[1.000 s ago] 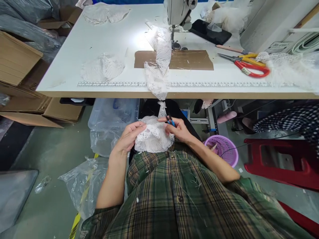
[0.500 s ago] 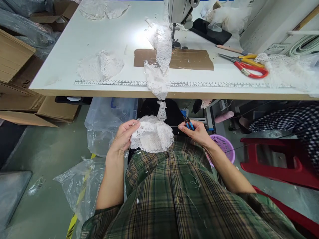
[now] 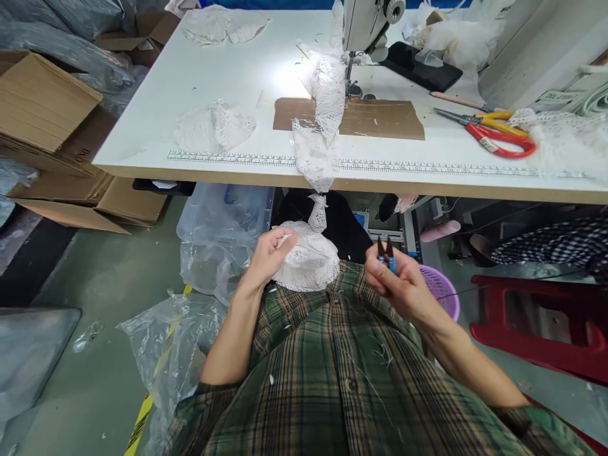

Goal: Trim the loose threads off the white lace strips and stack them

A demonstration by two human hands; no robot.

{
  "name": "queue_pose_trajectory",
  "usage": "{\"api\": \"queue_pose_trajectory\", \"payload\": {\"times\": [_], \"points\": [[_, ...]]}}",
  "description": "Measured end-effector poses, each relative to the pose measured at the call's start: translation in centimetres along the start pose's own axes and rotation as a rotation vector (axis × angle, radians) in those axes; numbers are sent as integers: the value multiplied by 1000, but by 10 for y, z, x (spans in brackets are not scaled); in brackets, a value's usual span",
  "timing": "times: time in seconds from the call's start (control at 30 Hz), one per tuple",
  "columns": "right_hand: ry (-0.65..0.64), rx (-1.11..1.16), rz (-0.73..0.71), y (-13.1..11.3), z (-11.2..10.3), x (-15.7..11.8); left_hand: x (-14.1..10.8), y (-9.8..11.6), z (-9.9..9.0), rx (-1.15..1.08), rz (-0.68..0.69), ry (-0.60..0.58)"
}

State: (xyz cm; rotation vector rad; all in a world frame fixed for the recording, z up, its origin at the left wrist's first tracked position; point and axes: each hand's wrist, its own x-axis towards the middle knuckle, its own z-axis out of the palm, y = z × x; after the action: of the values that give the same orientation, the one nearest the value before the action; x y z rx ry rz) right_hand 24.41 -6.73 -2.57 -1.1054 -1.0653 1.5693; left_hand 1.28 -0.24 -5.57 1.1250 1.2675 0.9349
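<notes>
A white lace piece (image 3: 308, 263) lies over my lap, pinched at its upper left edge by my left hand (image 3: 273, 253). My right hand (image 3: 396, 275) is closed around small blue-handled thread snips (image 3: 387, 255), their dark blades apart and pointing up, away from the lace. From the table edge a strip of white lace (image 3: 317, 152) hangs down towards my lap, its upper part lying beside the needle of the sewing machine (image 3: 368, 28).
On the white table (image 3: 142, 136) lie red-and-yellow-handled scissors (image 3: 498, 139), a brown cardboard strip (image 3: 380, 119) and more white lace (image 3: 216, 126). Cardboard boxes (image 3: 52, 101) stand at left. A purple basket (image 3: 439, 291) and a red stool (image 3: 546, 316) are at right.
My right hand has moved away from the lace to the right and turned, with the snips now upright and their blades apart. The thread between my hands no longer shows.
</notes>
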Motion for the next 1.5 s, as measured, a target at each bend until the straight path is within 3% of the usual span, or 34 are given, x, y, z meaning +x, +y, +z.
{"api": "queue_pose_trajectory", "payload": {"times": [0.1, 0.17, 0.23, 0.27, 0.33, 0.4, 0.47, 0.53, 0.6, 0.63, 0.8, 0.9, 1.0, 1.2, 1.33, 1.5], "points": [[36, 102, 168, -1, -7, -13, 11, -3, 8, 116, 69, 20], [11, 158, 263, -2, -10, -26, 22, -7, -4, 193, 94, 201], [32, 156, 279, -4, -20, -40, 30, -11, -28, 198, 93, 502], [68, 126, 256, -4, -29, -45, 33, -12, -41, 125, 62, 552], [181, 0, 172, -1, -55, -48, 33, -9, -62, 21, -10, 491], [291, -295, 116, 6, -85, -38, 25, 0, -68, -17, -82, 354], [426, -753, 113, 14, -110, -18, 15, 11, -59, -93, -162, 169], [548, -968, 55, 21, -120, 5, 6, 20, -41, -204, -215, 4], [583, -1021, -63, 24, -114, 25, 2, 26, -24, -280, -230, -95], [536, -966, -110, 24, -104, 32, 1, 28, -16, -301, -232, -126], [22, -408, -85, 25, -25, 55, 4, 26, 1, -339, -262, -216], [-128, -247, -34, 27, 11, 63, 3, 22, 3, -328, -277, -230], [-85, -186, 0, 30, 21, 66, 1, 18, 2, -309, -262, -219], [96, -89, 33, 31, 8, 63, 1, 12, 0, -264, -232, -146], [110, -64, -11, 31, 9, 61, 1, 11, -1, -244, -238, -154], [23, -265, -152, 29, 24, 64, -3, 10, -1, -232, -247, -176]]}}
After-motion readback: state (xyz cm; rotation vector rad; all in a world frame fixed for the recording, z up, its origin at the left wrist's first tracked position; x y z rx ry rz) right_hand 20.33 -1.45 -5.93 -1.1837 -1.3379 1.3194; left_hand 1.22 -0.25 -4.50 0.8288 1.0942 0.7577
